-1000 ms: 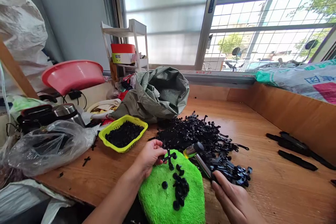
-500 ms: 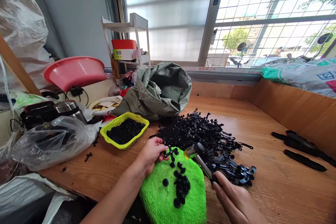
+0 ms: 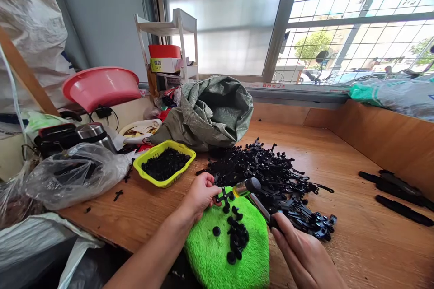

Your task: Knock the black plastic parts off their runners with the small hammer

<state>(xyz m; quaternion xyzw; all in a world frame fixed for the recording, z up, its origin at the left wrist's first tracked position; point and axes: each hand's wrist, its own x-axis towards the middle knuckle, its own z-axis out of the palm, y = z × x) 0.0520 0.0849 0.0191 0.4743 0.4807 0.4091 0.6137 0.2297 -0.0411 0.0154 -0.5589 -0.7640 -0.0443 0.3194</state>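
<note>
My left hand [image 3: 202, 193] pinches a black cross-shaped plastic part [image 3: 224, 197] over the far edge of a bright green towel pad [image 3: 206, 253]. The handle of a small mallet [image 3: 259, 205] is in my right hand [image 3: 301, 244], its fingers wrapped round the dark grip. The mallet has a yellow face and a dark face, and its head is just right of the cross part, above the pad. A cluster of small black round-headed parts [image 3: 238, 235] lies on the towel, with a single black knob [image 3: 216, 231] to their left.
Beyond the pad spreads a large heap of black parts [image 3: 261, 162]. A yellow basket [image 3: 164, 184] holds more black pieces. Behind stands an open grey-green sack [image 3: 203, 122]. Dark strips [image 3: 403, 210] lie at right. A clear plastic bag [image 3: 77, 176] and a pink basin [image 3: 101, 88] are at left.
The mallet head has moved slightly left and up, nearer the cross part. My left hand keeps its pinch. The whole view has shifted a little, so things sit farther right.
</note>
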